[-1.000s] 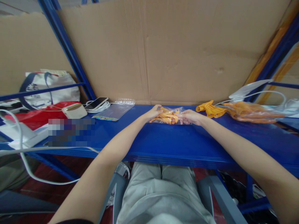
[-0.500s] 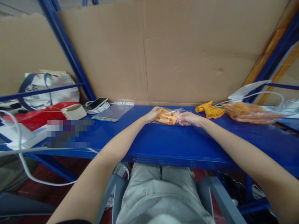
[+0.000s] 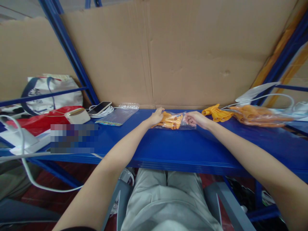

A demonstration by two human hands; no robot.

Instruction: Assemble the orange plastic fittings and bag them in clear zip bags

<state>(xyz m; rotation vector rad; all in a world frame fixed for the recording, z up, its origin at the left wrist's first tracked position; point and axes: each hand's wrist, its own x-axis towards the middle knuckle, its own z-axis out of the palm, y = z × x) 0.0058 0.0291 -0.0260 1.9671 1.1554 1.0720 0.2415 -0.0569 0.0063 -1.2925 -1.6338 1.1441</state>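
A clear plastic bag (image 3: 191, 127) with several orange funnel-ended plastic pieces (image 3: 172, 121) inside lies flat on the blue table, between my two hands. My left hand (image 3: 156, 118) is closed on the bag's left end, its fingertips beside the orange pieces. At the bag's right end, my right hand (image 3: 195, 119) has its fingers curled in against the clear film; what they pinch is too small to make out clearly. Loose orange pieces (image 3: 218, 113) sit just right of my right hand. Farther right is another filled clear bag (image 3: 261, 116) of orange pieces.
A flat clear bag (image 3: 117, 116) lies left of my left hand. Beyond it are a phone (image 3: 101, 108) on a coiled white cable, a power bank (image 3: 77, 115), red fabric (image 3: 51, 118) and a white tote bag (image 3: 54, 94). Cardboard (image 3: 183, 54) backs the blue table (image 3: 168, 147).
My right hand has lifted slightly and curled its fingers at the bag's right end, uncovering more film. My left hand has shifted slightly left, its fingers raised a little. The bag stays in place.
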